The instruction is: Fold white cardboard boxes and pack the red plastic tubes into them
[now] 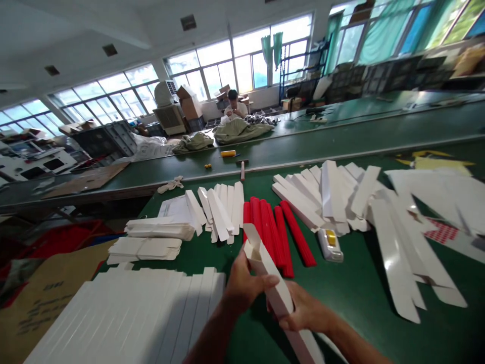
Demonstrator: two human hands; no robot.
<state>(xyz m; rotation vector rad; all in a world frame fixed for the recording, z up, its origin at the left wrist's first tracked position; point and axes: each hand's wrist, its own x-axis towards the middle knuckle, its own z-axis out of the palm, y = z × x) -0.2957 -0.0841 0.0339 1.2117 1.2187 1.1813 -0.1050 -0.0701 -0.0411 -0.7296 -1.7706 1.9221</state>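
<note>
Long white folded boxes (280,298): smooth paper card, faint sheen
Bright red ribbed sticks (297,235): matt
Green flat tabletop (348,288): smooth, softly glossy
Olive crumpled heap (240,131): cloth, matt

Green table (350,275) here: red sticks (281,235) mid-table, white tape dispenser w/ yellow tape (330,245) just right of them. Folded white cartons (220,207) beyond, more white cartons (329,194) far R, flat white sheets (439,202) past those. Near L, big row of white boxes (132,308), w/ two white bundles (151,240) behind.
</note>
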